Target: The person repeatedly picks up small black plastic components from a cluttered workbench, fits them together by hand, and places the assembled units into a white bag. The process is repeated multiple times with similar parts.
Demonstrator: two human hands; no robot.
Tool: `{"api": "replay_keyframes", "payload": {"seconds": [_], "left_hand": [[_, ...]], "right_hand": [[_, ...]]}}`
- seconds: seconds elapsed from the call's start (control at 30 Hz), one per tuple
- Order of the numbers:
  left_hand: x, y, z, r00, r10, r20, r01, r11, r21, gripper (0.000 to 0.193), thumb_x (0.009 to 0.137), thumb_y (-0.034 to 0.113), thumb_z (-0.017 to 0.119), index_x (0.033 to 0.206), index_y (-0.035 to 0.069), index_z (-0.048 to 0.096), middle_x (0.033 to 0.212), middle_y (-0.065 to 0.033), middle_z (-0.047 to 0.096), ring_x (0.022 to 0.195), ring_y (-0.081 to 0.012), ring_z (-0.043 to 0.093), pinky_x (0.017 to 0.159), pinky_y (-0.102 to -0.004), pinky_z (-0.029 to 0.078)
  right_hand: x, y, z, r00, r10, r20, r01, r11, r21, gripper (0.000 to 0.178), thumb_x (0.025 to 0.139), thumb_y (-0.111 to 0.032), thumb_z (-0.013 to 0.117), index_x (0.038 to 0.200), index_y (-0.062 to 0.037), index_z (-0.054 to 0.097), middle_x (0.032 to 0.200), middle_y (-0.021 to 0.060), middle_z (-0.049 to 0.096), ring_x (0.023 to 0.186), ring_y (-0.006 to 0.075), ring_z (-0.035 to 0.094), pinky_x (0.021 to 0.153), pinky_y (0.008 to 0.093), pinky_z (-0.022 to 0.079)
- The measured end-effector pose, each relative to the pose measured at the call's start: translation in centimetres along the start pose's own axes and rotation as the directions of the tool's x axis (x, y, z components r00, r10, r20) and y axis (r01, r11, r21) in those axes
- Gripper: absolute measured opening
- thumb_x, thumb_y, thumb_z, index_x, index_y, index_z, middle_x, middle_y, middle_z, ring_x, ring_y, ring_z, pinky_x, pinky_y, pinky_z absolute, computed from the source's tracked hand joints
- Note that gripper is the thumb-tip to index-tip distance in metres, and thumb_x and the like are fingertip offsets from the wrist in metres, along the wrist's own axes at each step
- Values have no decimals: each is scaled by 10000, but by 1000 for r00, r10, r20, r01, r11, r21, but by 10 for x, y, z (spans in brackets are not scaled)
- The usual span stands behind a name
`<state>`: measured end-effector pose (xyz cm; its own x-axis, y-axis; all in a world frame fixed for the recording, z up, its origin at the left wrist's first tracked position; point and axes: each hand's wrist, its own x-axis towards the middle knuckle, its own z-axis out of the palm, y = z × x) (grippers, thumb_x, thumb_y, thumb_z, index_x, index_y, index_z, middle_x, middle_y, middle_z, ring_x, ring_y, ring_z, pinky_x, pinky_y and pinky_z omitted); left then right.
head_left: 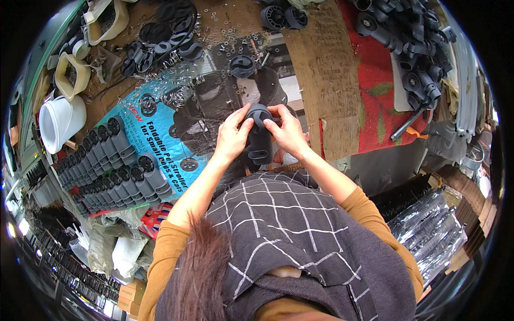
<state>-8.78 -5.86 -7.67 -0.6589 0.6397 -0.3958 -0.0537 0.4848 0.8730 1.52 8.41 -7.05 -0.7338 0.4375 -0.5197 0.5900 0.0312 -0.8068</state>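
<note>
Both my hands hold one dark plastic part, a tube-like housing with a round cap at its far end, over the near edge of the worktable. My left hand grips its left side, fingers closed near the cap. On the other side my right hand closes round it, thumb pressed at the cap. Just beyond them lies a loose round black cap beside a thin metal pin. Small metal springs are heaped on clear plastic to the left. The underside of the held part is hidden.
Rows of grey plastic housings stand on a blue printed sheet at left. Cream tubs and a white bucket sit farther left. Washers lie scattered at the back. Black parts pile up on red cloth at right.
</note>
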Motion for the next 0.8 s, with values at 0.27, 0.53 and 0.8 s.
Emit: {"api": "replay_keyframes", "payload": {"seconds": [0.27,0.53,0.8], "left_hand": [[23,-6,-18,938,3,348,-49,991,124,564,820,159,675,1332,28,477,1203,-153,523,1130,-277,540,970,-361,433],[42,-2,-19,901,-93,425,22,985,170,537,638,165,785,1087,-23,557,1025,-167,536,978,-294,562,863,-362,468],[28,5,-9,982,-101,160,66,975,214,615,541,271,848,1007,-11,562,998,-148,531,941,-288,548,832,-364,464]], "right_hand": [[5,1,-5,984,151,98,-157,986,55,482,823,-154,657,1272,-32,531,1103,171,638,1003,255,630,867,338,489],[7,7,0,999,35,21,-33,998,-61,404,802,-192,674,1161,-21,601,1080,158,644,976,264,641,855,359,495],[2,-4,-5,994,108,-17,-109,993,-53,607,780,-333,721,1256,-15,519,1181,195,587,1013,241,618,855,343,496]]}}
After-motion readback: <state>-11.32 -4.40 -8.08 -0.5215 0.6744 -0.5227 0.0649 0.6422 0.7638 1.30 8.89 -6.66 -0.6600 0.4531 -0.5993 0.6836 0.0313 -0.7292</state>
